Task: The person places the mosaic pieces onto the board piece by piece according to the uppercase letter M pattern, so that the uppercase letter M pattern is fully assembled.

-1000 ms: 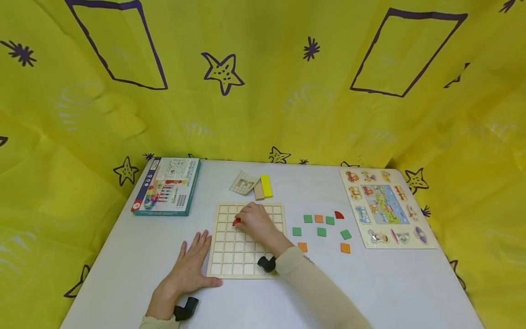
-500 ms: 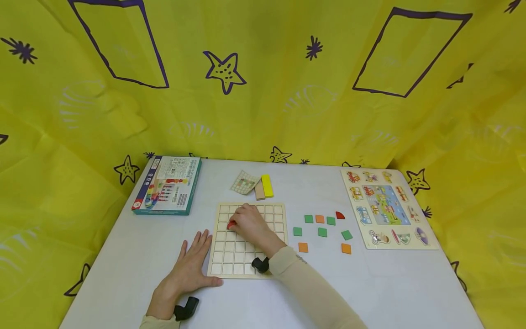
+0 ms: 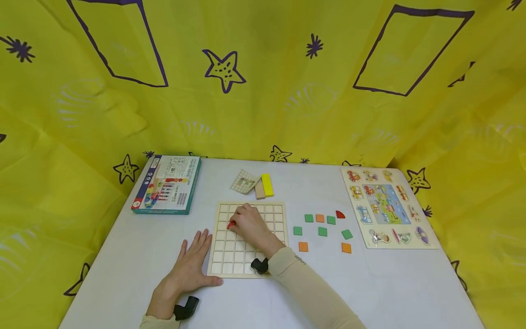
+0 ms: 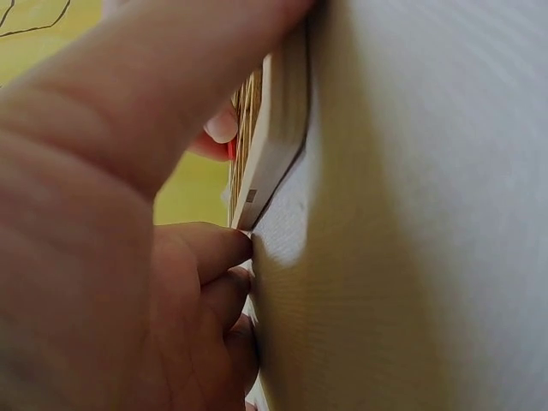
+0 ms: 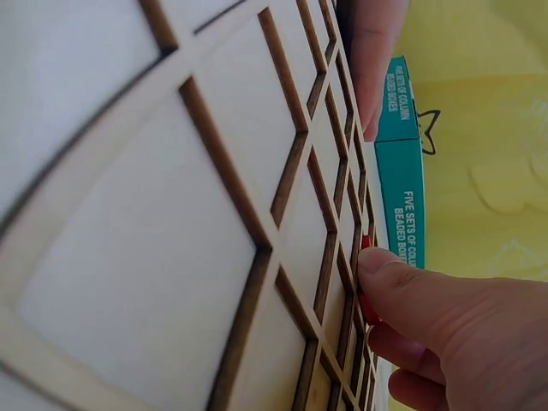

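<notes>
A wooden grid board [image 3: 239,257] with square cells lies on the white table. Over its upper left part, my right hand [image 3: 249,227] pinches a red quarter-circle tile [image 3: 231,225] between thumb and fingers. In the right wrist view the red tile [image 5: 366,308] is down at the grid, partly hidden by the thumb. My left hand [image 3: 190,265] lies with spread, straight fingers along the board's left edge, its thumb by the near left corner. In the left wrist view the board's side [image 4: 272,141] runs close along that hand.
Right of the board lie several green tiles [image 3: 322,231] and orange tiles [image 3: 303,246], plus another red quarter-circle tile [image 3: 340,214]. Behind it are a pattern card [image 3: 245,182] and a yellow block [image 3: 267,185]. A box [image 3: 166,185] stands left, a picture puzzle [image 3: 388,208] right.
My right hand has shifted slightly left with the red tile, to a cell nearer the board's left edge, and has since stayed there. The left hand has not moved.
</notes>
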Available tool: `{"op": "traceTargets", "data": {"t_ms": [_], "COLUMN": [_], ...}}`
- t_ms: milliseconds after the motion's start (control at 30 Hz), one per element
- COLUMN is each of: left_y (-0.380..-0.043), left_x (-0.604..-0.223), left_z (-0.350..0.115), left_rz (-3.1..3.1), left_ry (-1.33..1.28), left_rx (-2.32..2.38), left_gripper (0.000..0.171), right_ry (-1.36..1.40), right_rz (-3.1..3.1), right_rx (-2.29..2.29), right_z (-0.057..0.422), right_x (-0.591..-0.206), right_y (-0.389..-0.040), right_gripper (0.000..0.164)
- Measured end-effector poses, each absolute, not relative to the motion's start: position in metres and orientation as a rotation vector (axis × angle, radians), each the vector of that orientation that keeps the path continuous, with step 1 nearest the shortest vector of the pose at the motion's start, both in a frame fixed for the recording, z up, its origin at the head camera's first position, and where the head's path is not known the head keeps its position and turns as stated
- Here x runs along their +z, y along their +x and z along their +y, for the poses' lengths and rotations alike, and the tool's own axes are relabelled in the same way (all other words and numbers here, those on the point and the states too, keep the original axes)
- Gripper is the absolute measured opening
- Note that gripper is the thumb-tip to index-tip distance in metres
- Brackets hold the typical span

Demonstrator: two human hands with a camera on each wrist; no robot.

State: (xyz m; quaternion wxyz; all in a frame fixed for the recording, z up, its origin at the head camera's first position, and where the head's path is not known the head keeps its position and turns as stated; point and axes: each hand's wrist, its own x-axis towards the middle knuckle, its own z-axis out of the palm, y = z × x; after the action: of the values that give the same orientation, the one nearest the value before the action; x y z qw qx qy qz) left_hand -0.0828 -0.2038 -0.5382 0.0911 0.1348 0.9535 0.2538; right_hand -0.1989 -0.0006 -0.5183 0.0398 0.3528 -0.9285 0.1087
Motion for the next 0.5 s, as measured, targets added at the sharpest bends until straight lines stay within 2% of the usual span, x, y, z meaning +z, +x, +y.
{"op": "traceTargets", "data": {"t_ms": [500], "left_y": [-0.0834], "left_x": [-0.5366], "left_z": [-0.2028], "left_rz": [2.820], "left_ry": [0.396], "left_rx": [0.734], "left_gripper": [0.128], "right_ry": [1.053], "right_rz": [-2.857], "right_rx": [0.325], "right_z": [0.0005], "right_x": [-0.5228], "right_y": [-0.1989], "right_gripper": [0.025]}}
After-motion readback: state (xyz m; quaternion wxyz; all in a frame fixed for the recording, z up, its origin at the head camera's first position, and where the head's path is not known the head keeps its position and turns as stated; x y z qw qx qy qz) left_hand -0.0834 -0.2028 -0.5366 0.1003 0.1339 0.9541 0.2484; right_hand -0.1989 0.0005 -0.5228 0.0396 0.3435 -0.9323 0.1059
